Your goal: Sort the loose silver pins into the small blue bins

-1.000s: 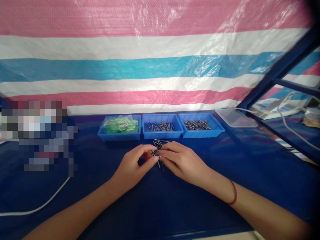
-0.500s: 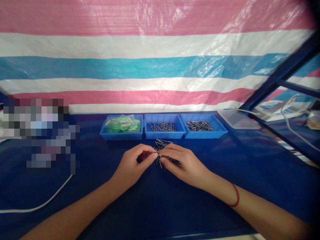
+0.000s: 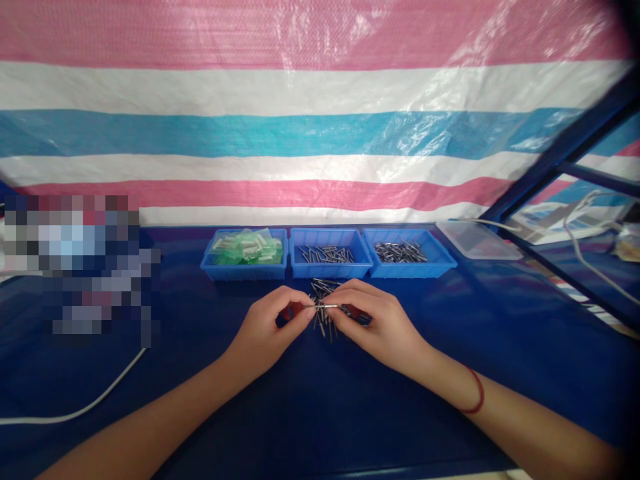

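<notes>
Over a loose pile of slim metal pins [image 3: 323,327], a thin metal pin [image 3: 331,306] lies level between my two hands. My left hand [image 3: 267,320] is closed, thumb and forefinger pinching the pin's thinner left end. The thumb and fingers of my right hand [image 3: 380,320] are closed around its right part, which looks thicker and shiny. Part of the pile is hidden behind my right fingers. The pin's exact kind is too small to make out.
Behind the pile stand three blue bins: the left bin [image 3: 244,272] with green-and-clear packets, the middle bin [image 3: 330,271] and right bin [image 3: 413,271] with metal pins. A clear plastic lid [image 3: 480,241] lies right. A white cable [image 3: 75,415] crosses the blue table [image 3: 320,420] at left.
My right hand has shifted slightly right and its fingertips have opened a little, baring more of the shiny pin. My left hand stays nearly in place, still pinching.
</notes>
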The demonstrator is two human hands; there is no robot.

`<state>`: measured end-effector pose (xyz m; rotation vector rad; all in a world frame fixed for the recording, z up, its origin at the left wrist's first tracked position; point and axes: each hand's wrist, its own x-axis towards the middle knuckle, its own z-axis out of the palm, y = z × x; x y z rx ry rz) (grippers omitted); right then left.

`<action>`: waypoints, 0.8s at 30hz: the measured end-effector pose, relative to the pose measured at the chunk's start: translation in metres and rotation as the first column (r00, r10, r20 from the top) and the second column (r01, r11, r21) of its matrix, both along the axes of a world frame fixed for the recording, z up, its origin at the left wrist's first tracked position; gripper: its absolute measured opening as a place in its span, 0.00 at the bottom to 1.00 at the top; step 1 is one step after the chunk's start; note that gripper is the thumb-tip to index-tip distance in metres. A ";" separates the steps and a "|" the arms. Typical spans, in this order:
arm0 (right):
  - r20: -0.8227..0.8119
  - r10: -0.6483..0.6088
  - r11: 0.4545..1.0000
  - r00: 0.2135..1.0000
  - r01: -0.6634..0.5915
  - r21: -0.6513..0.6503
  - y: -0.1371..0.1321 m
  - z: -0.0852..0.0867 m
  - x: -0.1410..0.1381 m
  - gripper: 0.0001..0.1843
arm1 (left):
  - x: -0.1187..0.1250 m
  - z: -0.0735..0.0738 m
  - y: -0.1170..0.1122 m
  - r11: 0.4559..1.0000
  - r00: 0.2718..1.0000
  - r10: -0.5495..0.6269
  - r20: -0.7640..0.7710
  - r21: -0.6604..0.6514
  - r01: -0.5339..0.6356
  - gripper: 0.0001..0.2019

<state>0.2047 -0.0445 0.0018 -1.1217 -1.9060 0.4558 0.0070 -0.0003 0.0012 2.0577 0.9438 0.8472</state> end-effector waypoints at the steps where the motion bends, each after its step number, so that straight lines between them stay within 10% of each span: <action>1: -0.007 -0.009 1.000 1.000 0.009 0.015 0.000 0.000 0.000 0.08 | 0.000 0.000 0.000 1.000 1.000 -0.014 -0.003 0.006 0.014 0.04; 9: 0.052 -0.045 0.986 0.998 0.036 0.160 0.001 0.010 0.006 0.07 | -0.001 -0.006 0.001 0.994 0.989 -0.048 -0.141 0.086 0.060 0.06; 17: 0.130 -0.640 0.750 0.757 0.579 0.318 0.030 0.026 0.085 0.08 | -0.006 -0.012 0.006 0.953 0.906 0.026 -0.423 0.283 0.105 0.11; 24: 0.313 -0.649 0.761 0.693 0.584 0.284 0.042 0.014 0.104 0.11 | -0.006 -0.018 0.010 0.937 0.879 0.053 -0.474 0.328 0.120 0.07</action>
